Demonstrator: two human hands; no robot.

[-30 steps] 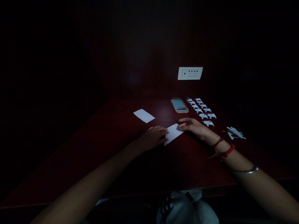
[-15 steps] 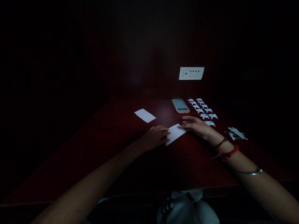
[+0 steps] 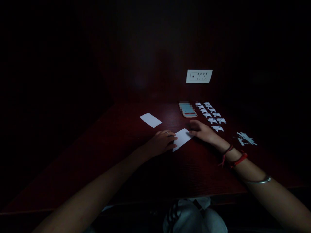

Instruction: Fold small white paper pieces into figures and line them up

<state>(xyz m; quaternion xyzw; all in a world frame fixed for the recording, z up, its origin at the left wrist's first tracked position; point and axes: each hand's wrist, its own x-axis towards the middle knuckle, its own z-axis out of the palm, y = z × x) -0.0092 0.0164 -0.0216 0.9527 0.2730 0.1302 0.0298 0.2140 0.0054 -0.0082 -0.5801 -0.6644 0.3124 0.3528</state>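
Observation:
A white sheet of paper (image 3: pixel 182 138) lies flat and slanted on the dark red table. My left hand (image 3: pixel 161 143) rests at its left side, fingers apart, with the fingertips over the paper's edge. On the opposite side my right hand (image 3: pixel 203 132) hovers by the paper's right corner. Its fingers are spread and slightly curved, the thumb over or touching that corner. A second white sheet (image 3: pixel 151 120) lies apart, farther back on the left.
Behind my right hand are two rows of small folded paper pieces (image 3: pixel 212 120). A phone (image 3: pixel 189 111) lies left of them. Thin paper strips (image 3: pixel 246 138) are heaped at the right. A socket panel (image 3: pixel 199 76) is on the back wall, and the table's front edge (image 3: pixel 136 202) runs near my lap.
My right hand has shifted slightly left and turned, its fingers drawing in a little at the paper's corner. My left hand and both sheets have stayed in place.

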